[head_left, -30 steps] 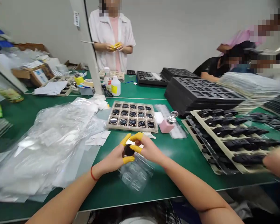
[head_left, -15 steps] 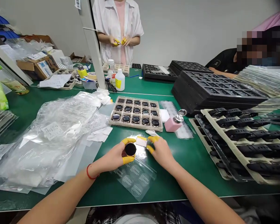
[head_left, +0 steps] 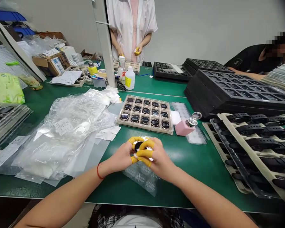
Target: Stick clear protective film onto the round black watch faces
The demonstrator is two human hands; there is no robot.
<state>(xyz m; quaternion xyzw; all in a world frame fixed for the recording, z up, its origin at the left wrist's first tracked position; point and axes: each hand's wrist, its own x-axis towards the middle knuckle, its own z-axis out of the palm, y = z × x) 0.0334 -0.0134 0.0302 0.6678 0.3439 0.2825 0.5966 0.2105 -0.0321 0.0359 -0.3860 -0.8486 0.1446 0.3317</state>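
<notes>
the left hand (head_left: 122,155) and right hand (head_left: 159,156) meet around a dark disc (head_left: 138,146), with little room between them. rightward, a hand could pass over bare table (head_left: 190,169) as far as the sloping strap tray (head_left: 245,148). leftward, bags (head_left: 71,136) and wipes (head_left: 108,133) crowd the way. ahead, a narrow green strip ends at the disc tray (head_left: 144,128); the pink bottle (head_left: 184,128) stands beside its right end, the black stack (head_left: 204,98) blocking behind. the post (head_left: 106,47) and white bottle (head_left: 129,79) stand beyond the tray.
</notes>
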